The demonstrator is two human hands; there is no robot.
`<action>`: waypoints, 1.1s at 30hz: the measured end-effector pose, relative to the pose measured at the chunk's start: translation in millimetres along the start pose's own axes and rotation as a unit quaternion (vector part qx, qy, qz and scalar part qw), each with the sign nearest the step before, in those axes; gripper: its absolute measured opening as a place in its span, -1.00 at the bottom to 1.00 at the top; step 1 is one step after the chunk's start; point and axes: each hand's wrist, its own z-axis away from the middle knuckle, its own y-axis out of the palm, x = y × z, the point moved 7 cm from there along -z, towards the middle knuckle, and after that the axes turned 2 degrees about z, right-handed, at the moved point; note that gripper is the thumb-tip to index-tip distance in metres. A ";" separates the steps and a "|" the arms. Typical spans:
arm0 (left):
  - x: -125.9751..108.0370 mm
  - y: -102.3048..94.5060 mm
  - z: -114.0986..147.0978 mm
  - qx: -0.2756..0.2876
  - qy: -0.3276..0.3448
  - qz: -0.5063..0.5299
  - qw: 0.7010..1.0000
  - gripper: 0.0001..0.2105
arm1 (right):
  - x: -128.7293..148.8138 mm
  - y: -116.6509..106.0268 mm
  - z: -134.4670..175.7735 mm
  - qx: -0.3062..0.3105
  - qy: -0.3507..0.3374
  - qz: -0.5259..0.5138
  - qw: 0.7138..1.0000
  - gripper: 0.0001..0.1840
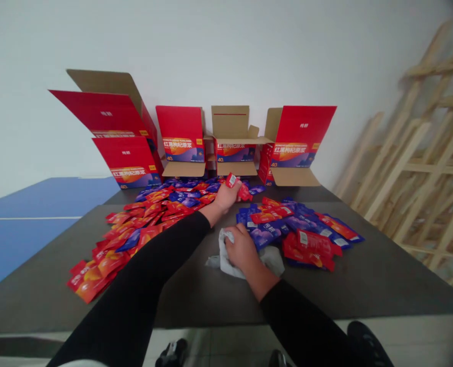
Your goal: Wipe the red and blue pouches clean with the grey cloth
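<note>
My left hand reaches over the far middle of the table, its fingers closed around a red sachet. More red shows just beside those fingers; I cannot tell whether it belongs to the grip. Nearer to me, my right hand is closed on a crumpled white tissue that rests on the tabletop. Right beside that hand lies a pile of blue sachets, with red sachets scattered on and around it. A broad heap of red and blue sachets spreads to the left of my left forearm.
Along the wall stand several opened red and blue cartons with raised flaps, two of them stacked at the left. A blue ping-pong table adjoins on the left. Wooden easels lean at the right. The dark tabletop ends in front of me.
</note>
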 end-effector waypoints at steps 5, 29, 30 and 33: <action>18.2 -27.6 64.8 -0.007 -0.138 0.162 0.977 -0.86 | -1.8 -0.8 -2.2 -0.012 -0.008 -0.003 1.000 -0.68; 46.9 -59.4 151.6 0.060 -0.172 0.319 0.930 -0.72 | -7.9 -9.9 -8.5 -0.100 -0.064 -0.089 0.989 -0.73; 47.0 -61.5 150.0 0.052 -0.182 0.344 0.920 -0.73 | -8.1 -13.0 -9.0 -0.114 -0.064 -0.098 0.987 -0.73; 46.8 -69.7 144.7 0.017 -0.193 0.395 0.898 -0.76 | -6.1 -24.5 -8.2 -0.155 -0.063 -0.119 0.979 -0.75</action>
